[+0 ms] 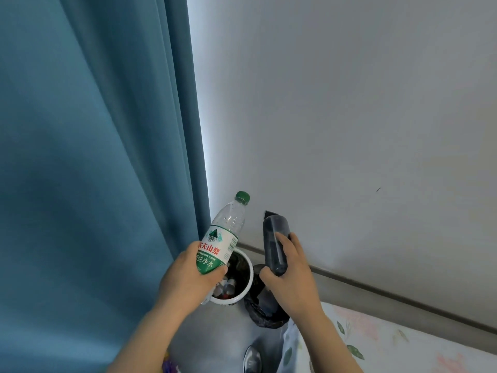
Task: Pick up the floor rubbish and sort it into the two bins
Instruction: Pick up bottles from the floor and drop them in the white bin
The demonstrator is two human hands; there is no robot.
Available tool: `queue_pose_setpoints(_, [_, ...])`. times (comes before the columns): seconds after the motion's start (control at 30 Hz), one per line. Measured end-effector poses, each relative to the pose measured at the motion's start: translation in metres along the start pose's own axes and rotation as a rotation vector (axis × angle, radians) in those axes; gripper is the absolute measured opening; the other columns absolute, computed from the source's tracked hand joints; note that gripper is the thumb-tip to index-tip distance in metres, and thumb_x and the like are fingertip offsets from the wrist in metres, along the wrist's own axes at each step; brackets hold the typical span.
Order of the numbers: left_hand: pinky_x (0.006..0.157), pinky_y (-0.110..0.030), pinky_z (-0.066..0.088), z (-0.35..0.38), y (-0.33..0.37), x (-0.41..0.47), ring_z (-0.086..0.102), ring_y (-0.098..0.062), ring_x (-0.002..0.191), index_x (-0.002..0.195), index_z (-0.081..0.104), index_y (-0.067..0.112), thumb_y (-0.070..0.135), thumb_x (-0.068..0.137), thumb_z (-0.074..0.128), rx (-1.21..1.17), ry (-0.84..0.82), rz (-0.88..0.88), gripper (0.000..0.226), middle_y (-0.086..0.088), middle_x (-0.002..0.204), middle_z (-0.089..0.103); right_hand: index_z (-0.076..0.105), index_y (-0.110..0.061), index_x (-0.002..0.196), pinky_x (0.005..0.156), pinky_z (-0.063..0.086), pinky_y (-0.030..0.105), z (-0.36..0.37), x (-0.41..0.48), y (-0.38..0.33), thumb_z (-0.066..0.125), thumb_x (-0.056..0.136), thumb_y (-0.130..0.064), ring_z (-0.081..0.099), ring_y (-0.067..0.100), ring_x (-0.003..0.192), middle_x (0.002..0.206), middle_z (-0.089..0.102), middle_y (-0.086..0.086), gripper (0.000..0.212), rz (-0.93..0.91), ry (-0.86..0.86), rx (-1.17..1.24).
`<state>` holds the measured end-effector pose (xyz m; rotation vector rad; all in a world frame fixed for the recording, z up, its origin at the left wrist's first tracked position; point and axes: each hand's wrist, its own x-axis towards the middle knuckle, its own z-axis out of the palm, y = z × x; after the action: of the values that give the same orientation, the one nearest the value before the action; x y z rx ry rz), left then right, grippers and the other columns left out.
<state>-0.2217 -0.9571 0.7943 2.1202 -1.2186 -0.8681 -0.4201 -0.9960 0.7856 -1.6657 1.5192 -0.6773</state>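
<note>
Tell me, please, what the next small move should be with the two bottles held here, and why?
Probably lower the left hand and release the water bottle into the white bin. The bottle is held tilted just above that bin, which already seems to hold bottles. The right hand grips a dark bottle above the black-bagged bin.

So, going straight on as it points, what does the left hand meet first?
Probably the wall, the water bottle in the left hand touching first; the white bin sits lower. Depth unclear.
</note>
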Motion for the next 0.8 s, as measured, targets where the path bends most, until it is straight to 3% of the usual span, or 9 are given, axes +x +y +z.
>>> queue_pose_setpoints(0.13, [0.075, -0.033, 0.053, 0.012, 0.011, 0.041, 0.059, -0.012, 0.086, 0.116, 0.047, 0.033, 0.045, 0.075, 0.073, 0.032, 0.010, -0.065, 0.050, 0.008, 0.102, 0.060, 0.032, -0.040, 0.143, 0.082, 0.043, 0.018, -0.006, 0.056, 0.005, 0.065, 0.079, -0.023, 0.042, 0.004, 0.105, 0.155, 0.010, -0.019, 0.073, -0.007, -0.047, 0.000])
queue_pose_setpoints(0.37, [0.073, -0.031, 0.052, 0.039, 0.013, 0.093, 0.060, -0.013, 0.085, 0.118, 0.048, 0.031, 0.048, 0.073, 0.072, 0.070, 0.000, -0.214, 0.054, 0.008, 0.102, 0.062, 0.031, -0.041, 0.142, 0.085, 0.039, 0.020, -0.003, 0.131, 0.035, 0.065, 0.080, -0.026, 0.041, 0.007, 0.108, 0.154, 0.014, -0.012, 0.072, 0.017, -0.182, -0.077])
queue_pose_setpoints(0.57, [0.079, -0.037, 0.055, 0.059, -0.005, 0.125, 0.062, -0.017, 0.088, 0.118, 0.049, 0.029, 0.048, 0.069, 0.074, 0.063, -0.023, -0.328, 0.058, 0.007, 0.103, 0.063, 0.032, -0.036, 0.144, 0.084, 0.035, 0.019, 0.016, 0.171, 0.058, 0.064, 0.081, -0.027, 0.044, 0.015, 0.124, 0.150, 0.022, -0.008, 0.072, 0.046, -0.306, -0.157])
queue_pose_setpoints(0.63, [0.079, -0.037, 0.055, 0.066, -0.015, 0.137, 0.062, -0.018, 0.090, 0.123, 0.048, 0.028, 0.050, 0.068, 0.074, 0.074, -0.033, -0.356, 0.065, 0.005, 0.106, 0.063, 0.033, -0.033, 0.145, 0.083, 0.034, 0.016, 0.025, 0.181, 0.065, 0.064, 0.081, -0.026, 0.047, 0.011, 0.114, 0.146, 0.027, -0.007, 0.072, 0.062, -0.341, -0.183])
queue_pose_setpoints(0.7, [0.079, -0.038, 0.055, 0.073, -0.027, 0.150, 0.062, -0.019, 0.090, 0.121, 0.048, 0.025, 0.051, 0.069, 0.074, 0.096, -0.064, -0.381, 0.063, 0.003, 0.106, 0.063, 0.034, -0.031, 0.145, 0.073, 0.034, 0.009, 0.036, 0.192, 0.071, 0.064, 0.081, -0.026, 0.043, 0.004, 0.099, 0.142, 0.034, -0.007, 0.070, 0.082, -0.374, -0.212])
queue_pose_setpoints(0.8, [0.078, -0.038, 0.056, 0.084, -0.046, 0.167, 0.063, -0.020, 0.088, 0.115, 0.050, 0.023, 0.050, 0.070, 0.074, 0.114, -0.107, -0.419, 0.057, 0.002, 0.103, 0.064, 0.044, -0.030, 0.138, 0.071, 0.037, 0.011, 0.055, 0.207, 0.087, 0.061, 0.076, -0.028, 0.050, 0.006, 0.097, 0.132, 0.049, -0.007, 0.064, 0.098, -0.420, -0.216])
